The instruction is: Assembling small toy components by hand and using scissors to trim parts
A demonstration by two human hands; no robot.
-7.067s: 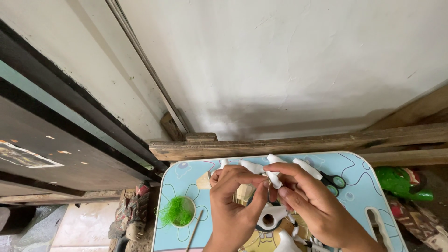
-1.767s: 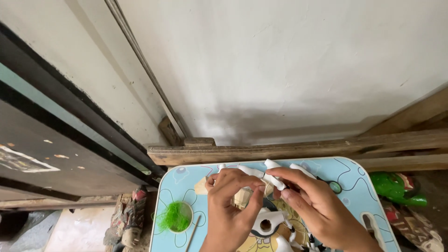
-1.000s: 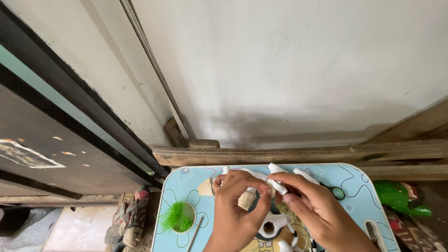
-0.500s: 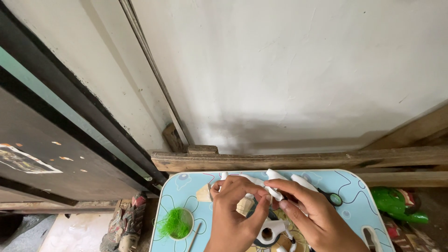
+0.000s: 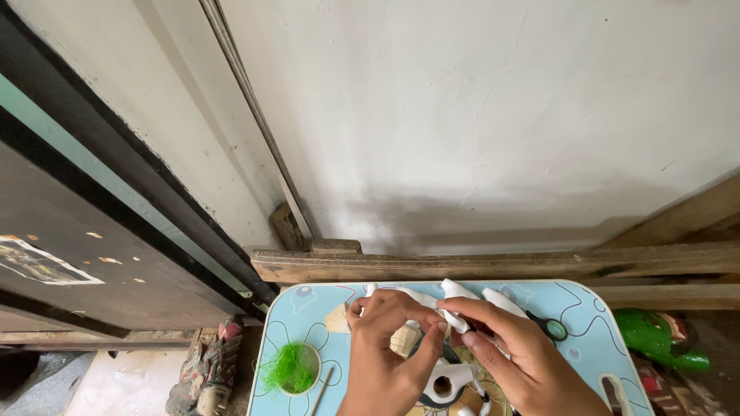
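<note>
Blue table (image 5: pixel 297 308) bearing green fibre tuft (image 5: pixel 290 368), scissors (image 5: pixel 552 329)

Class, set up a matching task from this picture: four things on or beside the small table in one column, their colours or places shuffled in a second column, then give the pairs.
Things
1. fibre tuft
2. scissors
3. bottle
4. small table

Descriptions
A. light blue top with drawn outlines
B. bright green, in a round dish at the table's left
C. green, lying off the table to the right
D. dark handles, just beyond the right hand

Pairs: 1-B, 2-D, 3-C, 4-A
</note>
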